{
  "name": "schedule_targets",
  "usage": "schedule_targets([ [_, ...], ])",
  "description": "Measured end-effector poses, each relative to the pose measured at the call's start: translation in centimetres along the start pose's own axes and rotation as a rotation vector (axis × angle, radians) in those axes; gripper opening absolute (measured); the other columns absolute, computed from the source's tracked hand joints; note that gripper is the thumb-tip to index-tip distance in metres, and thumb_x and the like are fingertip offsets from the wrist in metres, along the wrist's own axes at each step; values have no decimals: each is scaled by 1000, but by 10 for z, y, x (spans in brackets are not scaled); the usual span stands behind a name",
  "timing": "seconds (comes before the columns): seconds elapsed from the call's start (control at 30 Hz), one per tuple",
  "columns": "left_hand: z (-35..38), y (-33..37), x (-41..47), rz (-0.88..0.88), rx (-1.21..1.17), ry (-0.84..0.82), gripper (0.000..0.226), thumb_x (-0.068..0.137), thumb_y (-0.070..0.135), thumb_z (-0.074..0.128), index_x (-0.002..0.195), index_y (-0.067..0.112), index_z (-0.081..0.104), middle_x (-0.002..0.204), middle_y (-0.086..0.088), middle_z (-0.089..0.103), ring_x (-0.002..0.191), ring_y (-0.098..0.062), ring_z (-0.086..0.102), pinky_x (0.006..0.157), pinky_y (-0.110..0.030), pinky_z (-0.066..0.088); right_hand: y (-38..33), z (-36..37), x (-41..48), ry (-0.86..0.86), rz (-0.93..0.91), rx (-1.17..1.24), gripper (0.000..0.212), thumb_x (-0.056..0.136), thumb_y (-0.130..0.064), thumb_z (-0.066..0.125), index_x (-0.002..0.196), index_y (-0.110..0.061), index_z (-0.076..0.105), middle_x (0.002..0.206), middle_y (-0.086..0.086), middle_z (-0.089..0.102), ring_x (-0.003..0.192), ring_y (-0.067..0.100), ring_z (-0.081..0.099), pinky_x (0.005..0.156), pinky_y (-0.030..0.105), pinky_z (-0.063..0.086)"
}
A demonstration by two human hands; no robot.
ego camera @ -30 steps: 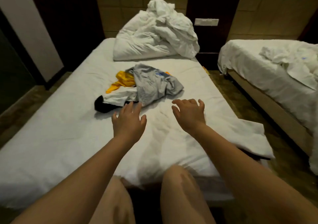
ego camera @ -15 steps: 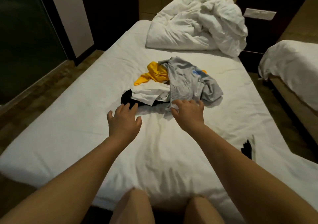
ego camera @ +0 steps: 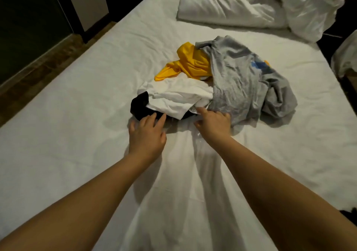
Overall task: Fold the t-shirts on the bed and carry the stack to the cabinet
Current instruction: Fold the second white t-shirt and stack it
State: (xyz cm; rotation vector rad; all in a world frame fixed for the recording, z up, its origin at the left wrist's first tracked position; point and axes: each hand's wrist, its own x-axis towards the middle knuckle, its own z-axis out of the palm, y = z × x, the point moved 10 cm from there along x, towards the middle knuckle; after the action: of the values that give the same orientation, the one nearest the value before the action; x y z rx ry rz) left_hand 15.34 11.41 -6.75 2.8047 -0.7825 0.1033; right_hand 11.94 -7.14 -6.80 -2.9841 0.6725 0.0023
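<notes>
Head view: two bare arms reach across a white bed (ego camera: 77,100) toward a heap of four unfolded t-shirts near its middle, with folding not yet begun. The grey shirt (ego camera: 235,77) sprawls over the heap's right side, the yellow shirt (ego camera: 190,63) bunches at its far edge, the white shirt (ego camera: 173,96) lies across its near side, and the black shirt (ego camera: 140,104) pokes out from under the white one at the heap's near left corner. The risk, judging from how the cloth overlaps, is that pulling any one shirt drags its neighbours along, since grey lies over white and white over black; a quick tug could scatter the heap toward the bed's edge or twist sleeves together, making a clean fold harder. The left hand (ego camera: 146,133) is flat and wide, fingers spread, its tips touching the black shirt at the heap's near left and holding nothing. The right hand (ego camera: 214,124) sits at the heap's near edge on the grey shirt's hem, forefinger stretched toward the white shirt; whether its other fingers have pinched the cloth cannot be told. A rumpled duvet (ego camera: 251,3) lies beyond the heap, at the bed's head.
</notes>
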Motion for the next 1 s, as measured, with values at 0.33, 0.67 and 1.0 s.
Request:
schedule_targets([
  [0.33,-38,29,-3,51,-112,71,68,91,39,50,149,21,17,140,-5,45,125,-26,45,95,-43,36,2,-114,-17,410,0,551,24,99,-23,40,110,-8,55,103,17,62,96,33,56,73,34,33],
  [0.67,-202,103,-17,216,-262,340,90,83,54,60,146,27,2,153,-8,24,129,-30,41,97,-43,40,11,-340,-124,1071,-296,709,23,90,-14,42,97,-1,59,92,12,64,88,31,60,79,27,39],
  [1.0,-300,189,-90,254,-469,270,34,99,30,38,112,6,58,106,-20,63,98,-38,58,73,-38,41,30,-427,-256,1203,-265,721,24,91,-21,42,100,-7,60,97,9,64,93,24,58,83,33,42],
])
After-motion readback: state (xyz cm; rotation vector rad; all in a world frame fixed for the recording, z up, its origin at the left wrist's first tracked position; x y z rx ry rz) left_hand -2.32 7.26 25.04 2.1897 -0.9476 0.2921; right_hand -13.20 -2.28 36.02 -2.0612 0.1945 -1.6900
